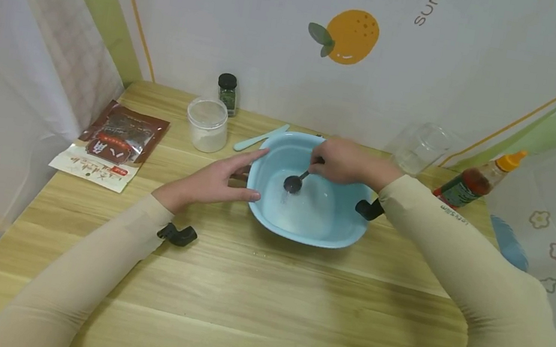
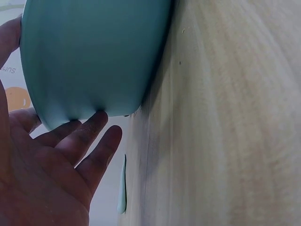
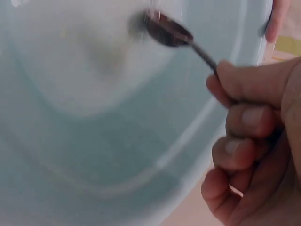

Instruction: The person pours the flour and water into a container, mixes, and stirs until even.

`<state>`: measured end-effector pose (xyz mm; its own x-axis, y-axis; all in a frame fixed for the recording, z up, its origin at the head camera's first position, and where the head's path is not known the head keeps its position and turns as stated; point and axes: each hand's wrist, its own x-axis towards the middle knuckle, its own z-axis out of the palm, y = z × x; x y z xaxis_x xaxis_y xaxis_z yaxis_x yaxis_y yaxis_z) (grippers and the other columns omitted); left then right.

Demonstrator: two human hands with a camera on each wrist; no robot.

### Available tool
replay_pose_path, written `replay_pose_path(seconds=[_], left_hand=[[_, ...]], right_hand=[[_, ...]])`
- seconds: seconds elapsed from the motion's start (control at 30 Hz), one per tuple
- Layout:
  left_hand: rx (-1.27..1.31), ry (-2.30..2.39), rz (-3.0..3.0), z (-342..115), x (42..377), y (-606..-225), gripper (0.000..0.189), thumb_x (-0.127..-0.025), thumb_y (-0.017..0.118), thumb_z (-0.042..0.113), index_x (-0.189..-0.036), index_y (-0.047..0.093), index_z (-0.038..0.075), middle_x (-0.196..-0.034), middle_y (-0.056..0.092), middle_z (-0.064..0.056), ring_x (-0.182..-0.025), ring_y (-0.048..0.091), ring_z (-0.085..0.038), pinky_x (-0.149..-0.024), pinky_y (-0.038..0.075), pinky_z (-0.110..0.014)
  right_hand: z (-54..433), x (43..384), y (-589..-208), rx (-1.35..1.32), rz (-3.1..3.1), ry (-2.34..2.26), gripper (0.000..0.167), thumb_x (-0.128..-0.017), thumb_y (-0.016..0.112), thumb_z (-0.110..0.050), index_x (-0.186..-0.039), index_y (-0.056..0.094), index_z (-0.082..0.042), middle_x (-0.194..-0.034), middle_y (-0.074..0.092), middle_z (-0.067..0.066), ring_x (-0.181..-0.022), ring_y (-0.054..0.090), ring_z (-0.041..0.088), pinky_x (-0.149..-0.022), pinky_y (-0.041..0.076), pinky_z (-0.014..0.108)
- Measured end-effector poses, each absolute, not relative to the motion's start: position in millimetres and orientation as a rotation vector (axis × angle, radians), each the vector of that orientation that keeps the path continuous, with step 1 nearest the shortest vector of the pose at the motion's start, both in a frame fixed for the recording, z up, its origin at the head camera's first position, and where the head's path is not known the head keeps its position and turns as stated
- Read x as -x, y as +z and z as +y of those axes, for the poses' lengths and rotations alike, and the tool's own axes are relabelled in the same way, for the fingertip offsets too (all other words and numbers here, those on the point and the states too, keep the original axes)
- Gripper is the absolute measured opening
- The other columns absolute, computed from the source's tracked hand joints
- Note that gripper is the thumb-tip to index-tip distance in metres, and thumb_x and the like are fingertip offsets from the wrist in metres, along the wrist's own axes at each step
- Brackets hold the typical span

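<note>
A light blue basin [image 1: 355, 234] stands on the wooden table with whitish, cloudy contents over its floor. My left hand [image 1: 216, 182] holds its left side, thumb and index finger at the rim. In the left wrist view, the other fingertips press the basin's outer wall [image 2: 94, 56]. Above the basin, my right hand [image 1: 340, 160] pinches the thin handle of a small dark spoon [image 1: 292, 184] between thumb and index finger. The spoon's round bowl [image 3: 165, 30] is low inside the basin, its tip over the whitish area.
Left of the basin are a jar of white powder [image 1: 207, 133], a small black-capped herb jar [image 1: 227, 94], a pale spreader [image 1: 262, 137] and a brown packet [image 1: 116, 142]. At right stand a clear glass [image 1: 421, 149] and an orange-capped sauce bottle [image 1: 476, 180]. A printed curtain [image 1: 257, 30] backs the table.
</note>
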<state>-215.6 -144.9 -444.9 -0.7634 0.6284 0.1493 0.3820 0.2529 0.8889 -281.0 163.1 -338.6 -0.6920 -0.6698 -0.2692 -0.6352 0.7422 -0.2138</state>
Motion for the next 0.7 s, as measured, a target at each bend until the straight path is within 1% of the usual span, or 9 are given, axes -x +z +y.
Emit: replay_pose_path(seconds=[0.2,0.3,0.43,0.57,0.7], left_hand=[[-0.946,1.509,2.294,-144.4,215.4,-444.0,0.099,-0.103,0.083,0.028,-0.18,0.022,0.017,-0.178,0.036,-0.014,-0.149,0.057,-0.037,-0.123,0.049,-0.053],[-0.942,1.507,2.296,-144.2,215.8,-443.6,0.099,-0.103,0.083,0.029,-0.18,0.022,0.017,-0.178,0.035,-0.013,-0.149,0.057,-0.037,-0.123,0.049,-0.053],[-0.935,1.504,2.302,-144.8,216.3,-444.5,0.1,-0.103,0.084,0.028,-0.18,0.021,0.018,-0.179,0.035,-0.013,-0.149,0.057,-0.037,-0.122,0.049,-0.052],[-0.927,1.508,2.297,-145.6,216.0,-444.7,0.1,-0.103,0.084,0.03,-0.18,0.022,0.018,-0.178,0.035,-0.013,-0.149,0.057,-0.037,-0.123,0.049,-0.053],[-0.914,1.514,2.293,-145.3,215.4,-444.4,0.1,-0.102,0.084,0.03,-0.18,0.022,0.018,-0.178,0.037,-0.013,-0.148,0.058,-0.037,-0.122,0.049,-0.052]], right_hand=[[168.7,283.8,-336.4,0.871,2.722,-0.086,0.022,-0.11,0.068,-0.02,-0.11,0.083,-0.005,-0.105,0.08,0.008,-0.091,0.07,0.027,-0.081,0.06,0.046],[170.5,283.3,-336.0,0.899,2.687,-0.113,0.02,-0.11,0.07,-0.02,-0.11,0.084,-0.005,-0.102,0.08,0.008,-0.089,0.069,0.025,-0.081,0.06,0.045],[173.0,280.9,-336.7,0.989,2.574,-0.17,0.016,-0.109,0.074,-0.02,-0.107,0.084,-0.008,-0.097,0.079,0.004,-0.085,0.066,0.022,-0.08,0.058,0.041],[172.7,276.6,-338.6,1.028,2.48,-0.216,0.015,-0.109,0.074,-0.021,-0.105,0.084,-0.011,-0.096,0.079,0.002,-0.085,0.064,0.019,-0.08,0.056,0.039],[171.4,273.0,-339.7,1.057,2.387,-0.234,0.015,-0.109,0.074,-0.021,-0.102,0.084,-0.011,-0.095,0.078,0.002,-0.084,0.063,0.017,-0.081,0.054,0.039]])
